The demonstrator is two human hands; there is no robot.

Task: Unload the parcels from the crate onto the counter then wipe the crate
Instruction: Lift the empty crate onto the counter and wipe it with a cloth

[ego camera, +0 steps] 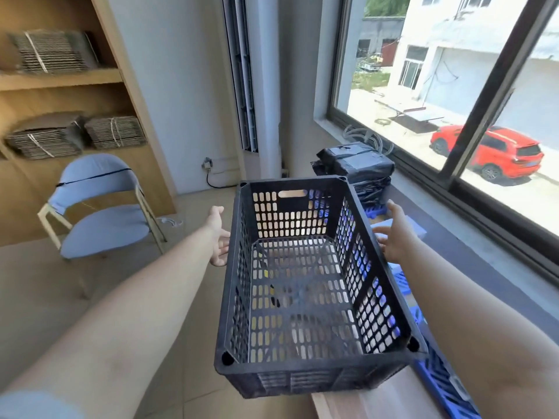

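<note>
Now, crate (305, 285): black, slotted, holding nothing, jutting past the counter (472, 258) edge.
Parcels (357, 167): black-wrapped, stacked on counter; label writing unreadable.
Left hand (218, 237): fingers relaxed, beside crate's left wall.
Right hand (396, 234): fingers spread, beside right wall.

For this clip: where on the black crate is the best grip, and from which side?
Probably the top rim of the two long walls of the black crate, one hand per side. The left hand and right hand already flank it, open. The crate looks empty and overhangs the counter edge, so a two-sided grip should keep it level.
</note>
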